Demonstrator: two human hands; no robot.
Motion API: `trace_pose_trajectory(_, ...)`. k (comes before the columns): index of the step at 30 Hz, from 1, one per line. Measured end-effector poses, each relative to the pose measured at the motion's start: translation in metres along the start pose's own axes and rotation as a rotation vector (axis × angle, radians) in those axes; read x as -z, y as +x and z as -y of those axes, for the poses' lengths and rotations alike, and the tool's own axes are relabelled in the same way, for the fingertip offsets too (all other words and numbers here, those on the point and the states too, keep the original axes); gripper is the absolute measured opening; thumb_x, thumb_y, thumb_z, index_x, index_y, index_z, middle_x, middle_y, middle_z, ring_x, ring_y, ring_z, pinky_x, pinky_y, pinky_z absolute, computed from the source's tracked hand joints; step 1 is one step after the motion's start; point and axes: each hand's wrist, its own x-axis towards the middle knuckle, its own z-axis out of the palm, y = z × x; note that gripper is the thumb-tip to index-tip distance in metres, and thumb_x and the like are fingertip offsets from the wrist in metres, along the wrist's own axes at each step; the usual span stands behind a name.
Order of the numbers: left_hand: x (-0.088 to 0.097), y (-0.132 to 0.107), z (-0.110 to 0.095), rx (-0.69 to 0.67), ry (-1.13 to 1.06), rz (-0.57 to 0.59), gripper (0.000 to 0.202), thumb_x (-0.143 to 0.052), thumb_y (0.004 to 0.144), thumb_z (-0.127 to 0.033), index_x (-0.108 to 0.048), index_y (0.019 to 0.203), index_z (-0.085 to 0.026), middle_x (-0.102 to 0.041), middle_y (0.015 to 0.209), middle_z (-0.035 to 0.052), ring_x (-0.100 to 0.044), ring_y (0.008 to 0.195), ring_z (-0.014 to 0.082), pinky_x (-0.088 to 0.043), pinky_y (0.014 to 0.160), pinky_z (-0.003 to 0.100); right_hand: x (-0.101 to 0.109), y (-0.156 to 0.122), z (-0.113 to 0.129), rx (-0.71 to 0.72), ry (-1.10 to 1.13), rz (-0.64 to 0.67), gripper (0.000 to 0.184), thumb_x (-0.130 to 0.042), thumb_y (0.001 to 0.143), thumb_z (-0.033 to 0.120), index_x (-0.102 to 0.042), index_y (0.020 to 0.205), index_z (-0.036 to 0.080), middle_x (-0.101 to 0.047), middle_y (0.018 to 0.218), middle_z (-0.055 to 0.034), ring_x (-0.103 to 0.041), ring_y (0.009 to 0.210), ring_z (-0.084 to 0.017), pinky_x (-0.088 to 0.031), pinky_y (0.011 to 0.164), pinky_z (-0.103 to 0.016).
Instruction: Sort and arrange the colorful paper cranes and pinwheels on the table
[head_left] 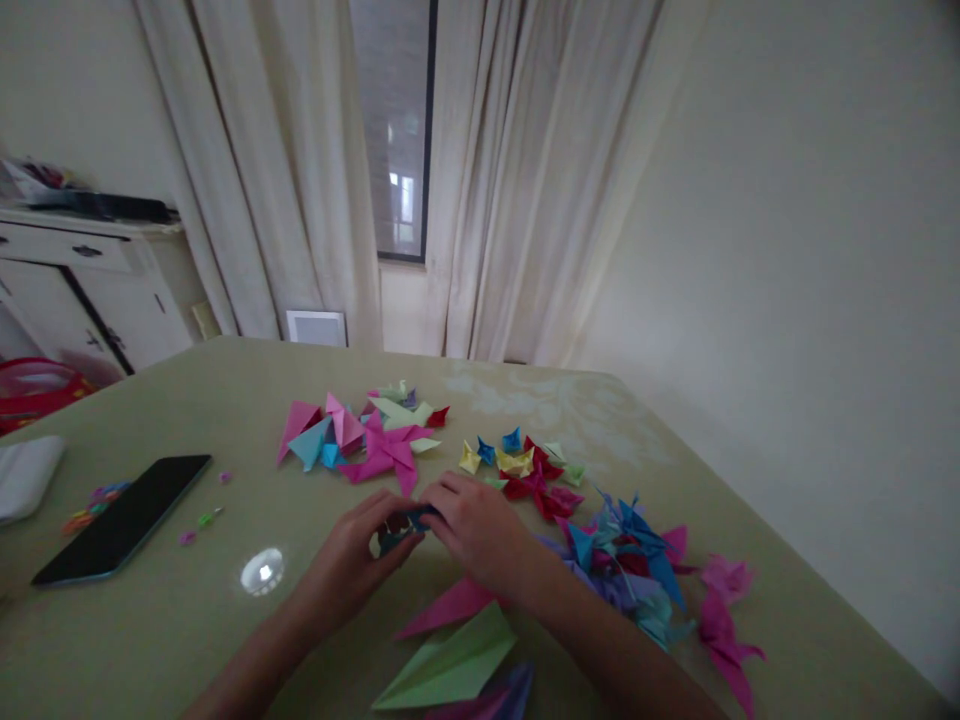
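Note:
Between my two hands, above the middle of the table, is a small piece of dark blue folded paper [411, 520]. My left hand [367, 540] pinches its left side between thumb and fingers. From the right, my right hand [466, 520] closes on the other end, and its fingers hide part of the paper. Just below my hands lie a pale green folded paper plane [454, 660] and a pink folded paper [450, 607]. Beyond them sits a pink paper pinwheel [386, 450] in a pile of folded shapes.
Small origami pieces [517, 462] and a larger heap of blue and purple ones [630, 550] lie to the right, with pink paper flowers [724, 630] beyond. At left are a dark phone-like slab [127, 515], colourful small bits [94, 510] and a white object [30, 475].

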Motion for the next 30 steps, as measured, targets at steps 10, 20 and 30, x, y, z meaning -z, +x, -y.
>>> trace_pose_trajectory(10, -0.012, -0.004, 0.007, 0.075, -0.024, -0.081, 0.028, -0.072, 0.095, -0.043, -0.073, 0.118, -0.027, -0.075, 0.093, 0.0022, -0.072, 0.079, 0.0185, -0.060, 0.071, 0.029, 0.004, -0.005, -0.014, 0.049, 0.032, 0.033, 0.017, -0.062, 0.105, 0.016, -0.069, 0.121, 0.016, -0.073, 0.115, -0.0092, -0.071, 0.105, -0.022, -0.052, 0.089, -0.029)
trace_pose_trajectory(20, -0.028, 0.046, -0.027, 0.249, -0.273, -0.100, 0.039, -0.078, 0.085, -0.058, -0.074, 0.094, -0.021, -0.074, 0.087, 0.0055, -0.072, 0.076, 0.0213, -0.063, 0.063, 0.032, 0.074, -0.024, -0.071, -0.446, -0.129, -0.138, 0.033, -0.070, 0.098, 0.014, -0.067, 0.131, 0.014, -0.072, 0.126, -0.0182, -0.071, 0.115, -0.030, -0.053, 0.095, -0.038)
trace_pose_trajectory(30, -0.072, 0.113, -0.081, 0.127, -0.625, -0.249, 0.049, -0.086, 0.080, -0.050, -0.055, 0.108, -0.024, -0.069, 0.104, 0.0046, -0.072, 0.099, 0.0211, -0.061, 0.085, 0.034, 0.084, -0.034, -0.060, -0.072, 0.445, -0.250, 0.021, -0.074, 0.093, 0.019, -0.072, 0.113, 0.020, -0.078, 0.096, -0.0008, -0.072, 0.086, -0.017, -0.048, 0.076, -0.026)
